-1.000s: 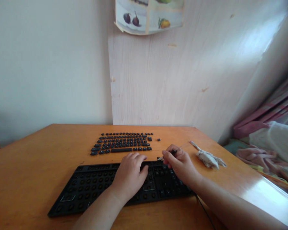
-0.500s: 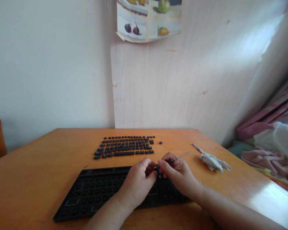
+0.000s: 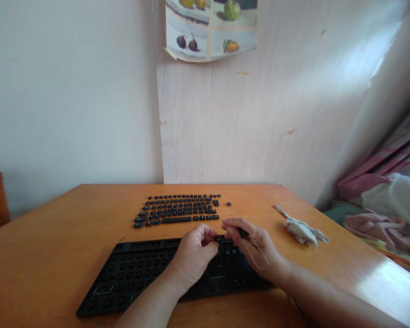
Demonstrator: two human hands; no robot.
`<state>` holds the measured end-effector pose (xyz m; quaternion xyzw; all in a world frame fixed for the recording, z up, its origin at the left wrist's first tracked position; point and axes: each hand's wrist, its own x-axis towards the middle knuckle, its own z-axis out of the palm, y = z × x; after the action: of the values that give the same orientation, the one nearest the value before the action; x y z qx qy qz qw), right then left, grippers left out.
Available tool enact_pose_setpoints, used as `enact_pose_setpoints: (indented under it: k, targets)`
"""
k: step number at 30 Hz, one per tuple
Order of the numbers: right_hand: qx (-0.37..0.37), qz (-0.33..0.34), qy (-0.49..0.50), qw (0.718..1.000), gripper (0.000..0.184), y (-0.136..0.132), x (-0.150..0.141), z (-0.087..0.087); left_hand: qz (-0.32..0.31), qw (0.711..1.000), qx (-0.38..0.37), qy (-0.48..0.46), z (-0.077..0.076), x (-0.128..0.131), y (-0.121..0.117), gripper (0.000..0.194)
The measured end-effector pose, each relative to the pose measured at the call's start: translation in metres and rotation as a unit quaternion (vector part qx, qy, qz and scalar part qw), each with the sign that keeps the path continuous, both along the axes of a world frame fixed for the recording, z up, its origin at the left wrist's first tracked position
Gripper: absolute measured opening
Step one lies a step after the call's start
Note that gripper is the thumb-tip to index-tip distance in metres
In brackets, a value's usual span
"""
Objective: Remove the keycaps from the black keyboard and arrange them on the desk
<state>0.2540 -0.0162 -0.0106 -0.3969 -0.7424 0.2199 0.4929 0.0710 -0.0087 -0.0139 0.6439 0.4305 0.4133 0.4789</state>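
A black keyboard [image 3: 150,262] lies tilted across the front of the table, with most of its keycaps off and its switches bare. My left hand [image 3: 196,255] is over the keyboard's middle, thumb and fingertips pinched at its far edge. Whatever sits between those fingertips is too small and dark to make out. Close beside it, my right hand [image 3: 256,248] curls around a wire keycap puller. The puller's black handle [image 3: 242,232] shows under the fingers, and its thin wire loops trail back over the palm. Some caps [image 3: 233,251] remain on the keyboard's right part.
Loose black keycaps [image 3: 177,209] lie in keyboard rows behind the keyboard, with a spacebar [image 3: 176,220] in front and a single keycap [image 3: 228,203] apart at right. A greyish cloth bundle [image 3: 302,231] rests on the wooden table [image 3: 37,250]. Fabric [image 3: 382,228] is piled beyond the table's right edge.
My right hand has turned, so the puller's wires now point back toward the wrist instead of away to the right. My left fingertips have moved slightly left and down to the keyboard.
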Motion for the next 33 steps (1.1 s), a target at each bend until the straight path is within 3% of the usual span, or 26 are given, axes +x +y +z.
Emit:
enact_pose_setpoints:
  k: [6, 16, 20, 24, 33]
  targets:
    - [0.02, 0.026, -0.198, 0.98, 0.022, 0.003, 0.01, 0.003, -0.008, 1.0, -0.009, -0.01, 0.001, -0.002, -0.001, 0.014]
    - [0.016, 0.001, -0.231, 0.973, 0.018, 0.006, 0.014, 0.009, -0.01, 1.0, -0.016, -0.017, 0.003, -0.001, 0.0, 0.019]
    - [0.025, -0.062, -0.177, 0.982, 0.016, 0.032, 0.031, 0.013, 0.029, 1.0, 0.008, 0.006, 0.002, -0.002, 0.001, 0.025]
    - [-0.03, -0.108, -0.187, 0.976, 0.021, 0.071, 0.057, 0.009, 0.062, 0.996, 0.049, 0.048, 0.0, -0.005, 0.003, 0.023]
    - [-0.091, -0.185, -0.227, 0.952, 0.021, 0.145, 0.096, -0.033, 0.096, 0.978, 0.128, 0.13, -0.007, -0.011, 0.008, 0.017]
